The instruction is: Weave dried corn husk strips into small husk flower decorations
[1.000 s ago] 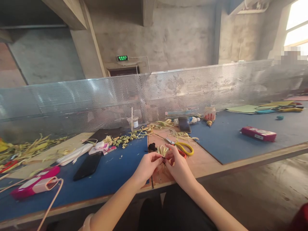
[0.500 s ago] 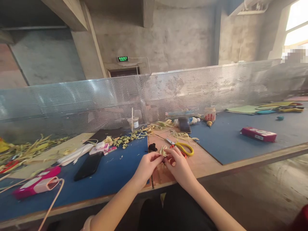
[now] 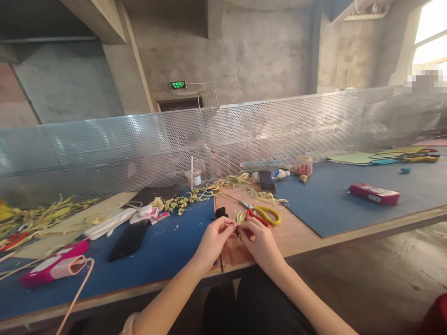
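Over the pinkish wooden strip of the table, my left hand (image 3: 215, 237) and my right hand (image 3: 261, 241) meet fingertip to fingertip, both closed in a pinch. Between them is a small dark piece (image 3: 238, 231), mostly covered by the fingers; its kind cannot be made out. Pale, leaf-like strips (image 3: 239, 217) show just beyond the fingertips. A black, lumpy object (image 3: 221, 212) lies behind my left hand. Near my right hand are scissors with yellow handles (image 3: 271, 216) and a red-handled tool (image 3: 259, 217), partly hidden by the hand.
On the left blue mat lie a black phone (image 3: 129, 240), a magenta box (image 3: 52, 271) with a cord, and dried plant bits (image 3: 181, 202). A plastic cup (image 3: 196, 179) stands near the perforated metal screen (image 3: 139, 139). Another magenta box (image 3: 374, 193) is right. A person sits beyond the screen.
My right hand's fingers have drawn in closer around the small dark piece, and more of the red handles shows. My left hand is nearly unmoved.
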Available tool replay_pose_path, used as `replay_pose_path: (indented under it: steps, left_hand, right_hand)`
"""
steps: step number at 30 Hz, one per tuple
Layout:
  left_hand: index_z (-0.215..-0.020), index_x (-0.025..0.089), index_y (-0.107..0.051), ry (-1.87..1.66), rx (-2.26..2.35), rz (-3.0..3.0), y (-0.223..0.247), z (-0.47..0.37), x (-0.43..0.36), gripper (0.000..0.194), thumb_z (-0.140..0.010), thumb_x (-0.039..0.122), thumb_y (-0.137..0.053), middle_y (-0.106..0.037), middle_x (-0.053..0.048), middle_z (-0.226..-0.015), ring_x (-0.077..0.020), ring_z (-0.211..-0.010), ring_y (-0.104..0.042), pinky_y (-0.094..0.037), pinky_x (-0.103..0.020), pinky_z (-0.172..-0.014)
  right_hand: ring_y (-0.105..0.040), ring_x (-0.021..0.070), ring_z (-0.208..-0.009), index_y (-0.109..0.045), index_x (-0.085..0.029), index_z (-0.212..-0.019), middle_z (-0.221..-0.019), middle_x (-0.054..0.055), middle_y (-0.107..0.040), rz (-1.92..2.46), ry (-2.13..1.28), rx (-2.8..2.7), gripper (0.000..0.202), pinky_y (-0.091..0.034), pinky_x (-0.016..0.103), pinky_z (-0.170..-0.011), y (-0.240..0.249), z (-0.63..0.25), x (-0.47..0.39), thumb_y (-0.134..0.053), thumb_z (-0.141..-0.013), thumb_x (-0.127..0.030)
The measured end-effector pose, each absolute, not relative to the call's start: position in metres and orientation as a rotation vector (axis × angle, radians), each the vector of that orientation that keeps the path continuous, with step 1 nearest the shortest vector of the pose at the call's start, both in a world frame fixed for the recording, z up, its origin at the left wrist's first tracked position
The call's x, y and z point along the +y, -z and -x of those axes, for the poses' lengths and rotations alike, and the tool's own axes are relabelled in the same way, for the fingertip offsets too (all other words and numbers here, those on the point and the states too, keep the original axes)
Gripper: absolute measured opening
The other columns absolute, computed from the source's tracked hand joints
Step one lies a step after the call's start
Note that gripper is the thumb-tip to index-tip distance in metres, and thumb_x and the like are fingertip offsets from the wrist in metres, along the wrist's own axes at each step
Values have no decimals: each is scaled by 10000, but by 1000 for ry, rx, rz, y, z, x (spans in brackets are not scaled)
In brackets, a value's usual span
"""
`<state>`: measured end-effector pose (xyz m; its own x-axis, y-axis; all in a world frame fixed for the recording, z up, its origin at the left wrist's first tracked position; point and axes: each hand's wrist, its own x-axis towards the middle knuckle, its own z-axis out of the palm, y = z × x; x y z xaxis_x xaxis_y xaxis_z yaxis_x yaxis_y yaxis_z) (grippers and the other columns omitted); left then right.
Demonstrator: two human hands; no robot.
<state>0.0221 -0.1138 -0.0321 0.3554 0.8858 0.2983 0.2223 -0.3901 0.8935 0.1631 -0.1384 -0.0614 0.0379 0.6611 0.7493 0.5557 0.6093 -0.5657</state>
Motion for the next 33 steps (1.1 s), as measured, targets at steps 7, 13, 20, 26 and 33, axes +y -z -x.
replay_pose_path:
  steps: [7,13,20,26,33]
  left_hand:
    - [-916,190,-483,-1103,969,-1774,37,-22,-114,234,-767,367,-521,-578,20,-628,-131,-567,-559,-388,-198,-479]
    - [-897,196,-506,-1173,947,-1881,37,-20,-118,165,-786,318,-501,-602,16,-657,-114,-572,-557,-424,-205,-546]
    - [-951,198,-635,-1142,1010,-2016,40,-20,-114,278,-780,370,-500,-662,-35,-786,-165,-690,-587,-446,-244,-615]
    - [-929,198,-675,-1161,1075,-2088,41,-21,-116,291,-760,370,-513,-677,-36,-834,-151,-638,-546,-426,-247,-607]
    - [-1014,204,-618,-1199,1040,-2065,40,-22,-118,310,-720,262,-542,-603,-13,-761,-117,-582,-511,-418,-222,-569]
  right_hand:
    - [-536,135,-617,-595,-159,-704,-687,28,-566,1084,-151,-1613,105,-437,231,-575,59,-162,-140,-510,-753,-122]
    - [-543,147,-638,-604,-162,-692,-682,33,-591,1146,-206,-1565,108,-428,249,-603,57,-163,-140,-512,-746,-143]
    - [-558,151,-643,-618,-167,-715,-692,34,-620,1123,-265,-1537,113,-435,262,-620,57,-165,-139,-511,-746,-187]
    - [-566,152,-640,-615,-160,-712,-687,33,-629,1128,-292,-1515,109,-446,261,-619,58,-166,-137,-517,-741,-195]
    - [-572,161,-659,-611,-163,-710,-692,37,-619,1107,-303,-1546,131,-451,271,-628,58,-166,-139,-493,-759,-195]
